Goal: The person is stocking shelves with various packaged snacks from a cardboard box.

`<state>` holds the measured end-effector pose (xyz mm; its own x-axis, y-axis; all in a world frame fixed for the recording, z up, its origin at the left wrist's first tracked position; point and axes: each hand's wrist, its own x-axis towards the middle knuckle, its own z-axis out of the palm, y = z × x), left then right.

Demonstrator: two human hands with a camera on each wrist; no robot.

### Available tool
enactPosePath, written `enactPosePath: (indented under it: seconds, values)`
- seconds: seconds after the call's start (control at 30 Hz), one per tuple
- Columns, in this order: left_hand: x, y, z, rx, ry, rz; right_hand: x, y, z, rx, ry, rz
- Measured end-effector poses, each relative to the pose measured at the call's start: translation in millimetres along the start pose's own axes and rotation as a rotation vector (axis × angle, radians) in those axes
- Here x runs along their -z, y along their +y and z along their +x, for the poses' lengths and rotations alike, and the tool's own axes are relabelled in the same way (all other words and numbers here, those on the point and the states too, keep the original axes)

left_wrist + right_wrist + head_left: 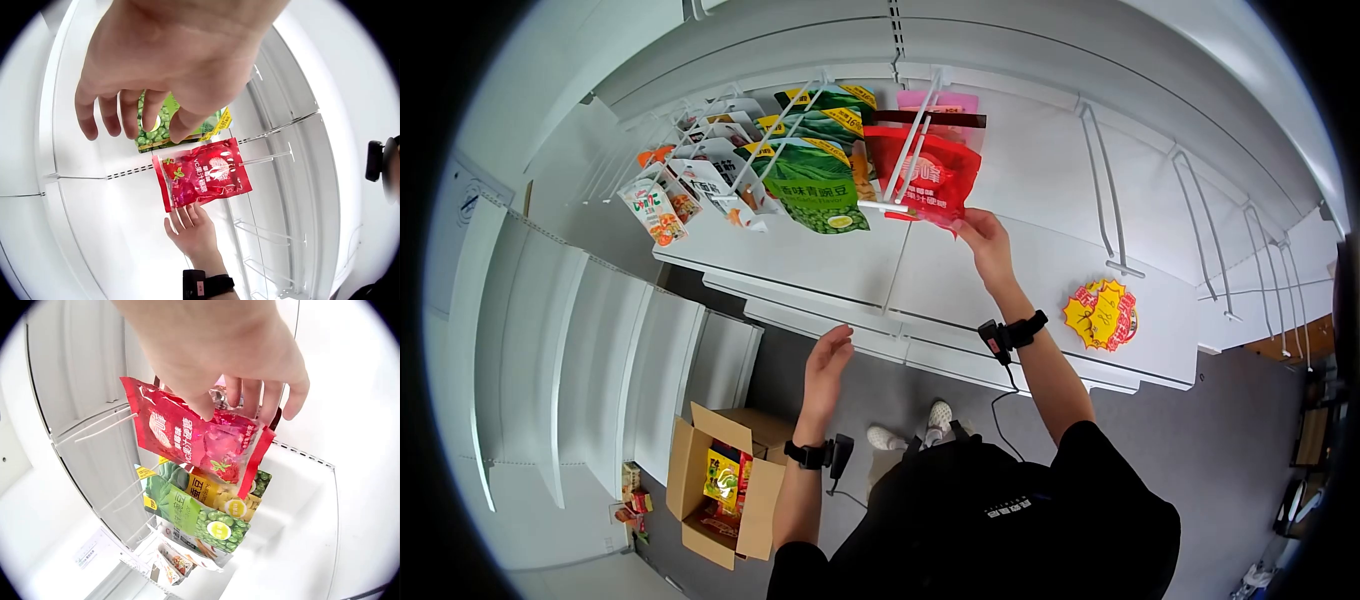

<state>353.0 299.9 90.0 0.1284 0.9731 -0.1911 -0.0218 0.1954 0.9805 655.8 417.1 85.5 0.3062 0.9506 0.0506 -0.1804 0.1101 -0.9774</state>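
A red candy bag (935,175) hangs on a hook, its printed front outward; a pink pack (940,101) shows behind it. At its lower corner my right hand (988,250) holds the bag's edge, the thumb over the front and fingers partly hidden behind, as the right wrist view shows the bag (194,434) and hand (219,350). My left hand (827,370) hangs in the air in front of the shelf, holding nothing, fingers loosely bent. Green pea bags (815,190) hang beside the red bag, on its left.
White and orange packs (655,210) hang farther left. Bare hooks (1105,190) stick out on the right. Yellow and red star-shaped tags (1102,314) lie on the shelf (820,262). On the floor at lower left, an open cardboard box (690,470) holds packs.
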Motion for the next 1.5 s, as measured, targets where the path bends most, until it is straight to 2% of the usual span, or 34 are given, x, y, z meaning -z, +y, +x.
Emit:
enactPosePath:
  seconds: [0.23,0.43,0.53,0.77,1.17,1.5]
  values:
    - [3,-2,-16,0.011,0.027,-0.065,17,18,-19,-0.061,0.060,-0.094]
    - [18,2,-39,-0.010,0.072,-0.108,11,18,-55,-0.247,0.118,-0.023]
    - [30,0,-59,-0.028,0.113,-0.150,5,27,-81,-0.272,0.155,0.067]
    - [76,-30,-128,-0.043,0.170,-0.204,-15,55,-163,-0.385,0.150,0.073]
    - [158,-88,-310,-0.049,0.487,-0.250,-90,95,-302,-0.578,-0.097,0.168]
    - [194,-107,-433,-0.085,0.774,-0.320,-172,111,-380,-0.712,-0.337,0.107]
